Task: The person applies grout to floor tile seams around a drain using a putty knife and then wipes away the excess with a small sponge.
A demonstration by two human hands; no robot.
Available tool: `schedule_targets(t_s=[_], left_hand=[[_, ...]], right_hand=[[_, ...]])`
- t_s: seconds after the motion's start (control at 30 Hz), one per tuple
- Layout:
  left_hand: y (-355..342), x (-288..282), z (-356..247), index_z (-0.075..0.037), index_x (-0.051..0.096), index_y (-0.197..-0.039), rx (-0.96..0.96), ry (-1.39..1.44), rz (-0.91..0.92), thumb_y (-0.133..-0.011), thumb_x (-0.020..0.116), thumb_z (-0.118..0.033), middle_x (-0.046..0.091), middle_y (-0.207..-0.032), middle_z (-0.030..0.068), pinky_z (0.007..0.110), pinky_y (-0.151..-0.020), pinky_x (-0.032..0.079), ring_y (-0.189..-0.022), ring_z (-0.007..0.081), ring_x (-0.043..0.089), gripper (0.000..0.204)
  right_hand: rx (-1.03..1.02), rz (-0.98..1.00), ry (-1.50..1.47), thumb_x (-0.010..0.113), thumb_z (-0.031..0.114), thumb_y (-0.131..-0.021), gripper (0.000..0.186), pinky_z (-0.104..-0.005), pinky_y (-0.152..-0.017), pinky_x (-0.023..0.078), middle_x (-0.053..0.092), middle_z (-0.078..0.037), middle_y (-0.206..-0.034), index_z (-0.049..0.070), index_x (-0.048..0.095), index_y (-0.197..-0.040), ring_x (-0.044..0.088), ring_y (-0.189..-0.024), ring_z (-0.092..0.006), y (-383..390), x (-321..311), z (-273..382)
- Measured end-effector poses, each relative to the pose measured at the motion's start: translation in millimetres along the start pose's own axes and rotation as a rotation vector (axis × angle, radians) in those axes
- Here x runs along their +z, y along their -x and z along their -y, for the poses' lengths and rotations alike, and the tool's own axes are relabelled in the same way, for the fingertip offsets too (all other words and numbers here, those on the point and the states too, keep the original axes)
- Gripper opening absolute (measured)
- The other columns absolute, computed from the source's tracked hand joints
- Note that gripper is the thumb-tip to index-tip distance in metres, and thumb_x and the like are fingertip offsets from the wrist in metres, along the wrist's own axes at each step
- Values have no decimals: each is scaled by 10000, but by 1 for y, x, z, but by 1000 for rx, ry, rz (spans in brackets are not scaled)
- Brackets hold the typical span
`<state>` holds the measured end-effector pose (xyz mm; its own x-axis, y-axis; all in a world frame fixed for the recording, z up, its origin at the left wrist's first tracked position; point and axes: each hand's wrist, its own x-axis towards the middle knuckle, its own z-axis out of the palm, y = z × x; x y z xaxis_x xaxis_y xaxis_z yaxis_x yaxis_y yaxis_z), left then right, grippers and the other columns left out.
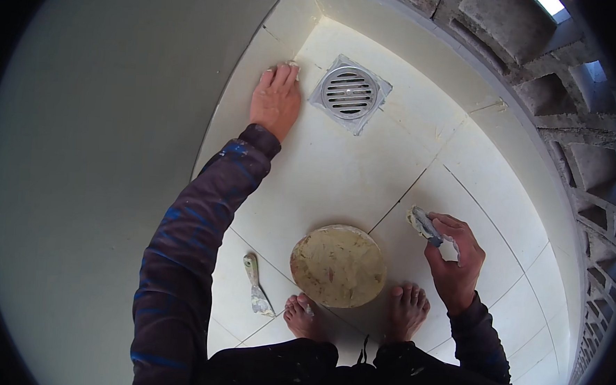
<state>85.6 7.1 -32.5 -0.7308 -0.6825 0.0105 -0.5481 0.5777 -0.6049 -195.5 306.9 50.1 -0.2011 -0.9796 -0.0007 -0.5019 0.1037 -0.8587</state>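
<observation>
My left hand (pixel 276 101) touches the low tiled skirting (pixel 265 51) left of the square metal drain (pixel 349 90), fingers bent and close together, pale paste at their tips; whatever is under them is hidden. My right hand (pixel 457 263) grips a small grey pad (pixel 424 226) smeared with cream paste, held above the floor tiles (pixel 421 156). A round shallow container (pixel 338 264) coated with cream-coloured paste lies between my bare feet. A putty knife (pixel 258 287) with a pale handle and smeared blade lies on the tiles to its left.
A smooth grey wall surface (pixel 93 167) fills the left side. A tiled ledge (pixel 506 133) curves along the back and right, below a wall of hollow concrete blocks (pixel 581 158) with openings. My feet (pixel 406 309) stand on the tiles at the lower middle.
</observation>
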Motion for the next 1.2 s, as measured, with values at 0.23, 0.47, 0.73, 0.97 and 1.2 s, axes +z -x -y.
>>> schedule_targets(t_s=[0.23,0.47,0.73,0.97,1.2], left_hand=[[89,-7,1,-3,646,-1273,29,-17,67,-943,545,-183,586,-1313,68,377,-1078,384,-1288,224,481,389],[193,-25,2,3,627,-1305,29,-21,199,-947,535,-195,568,-1359,77,387,-1102,370,-1318,235,465,419],[249,-78,6,-5,587,-1360,-78,159,439,-934,538,-176,584,-1327,89,366,-1034,380,-1263,219,482,462],[121,-61,-22,18,565,-1375,-104,266,128,-910,543,-130,583,-1339,105,361,-985,416,-1216,225,512,488],[108,-15,-17,-14,660,-1243,-135,15,78,-918,558,-167,578,-1328,77,327,-949,403,-1183,192,494,374]], right_hand=[[-22,23,3,711,-104,-715,399,-385,-952,563,739,-141,-1164,23,674,-1091,701,-1095,-324,-3,13,2],[-48,37,-36,708,-87,-736,365,-370,-953,558,742,-146,-1153,16,690,-1086,708,-1089,-313,-7,31,21],[-27,86,-94,704,-73,-771,331,-354,-933,564,745,-153,-1135,12,691,-1091,729,-1057,-299,-4,41,30],[-4,95,-74,698,-62,-791,318,-339,-923,569,747,-157,-1137,16,683,-1099,738,-1047,-286,-9,45,22],[40,75,-74,694,-68,-795,300,-334,-925,562,756,-144,-1118,10,686,-1084,739,-1035,-251,-5,50,16]])
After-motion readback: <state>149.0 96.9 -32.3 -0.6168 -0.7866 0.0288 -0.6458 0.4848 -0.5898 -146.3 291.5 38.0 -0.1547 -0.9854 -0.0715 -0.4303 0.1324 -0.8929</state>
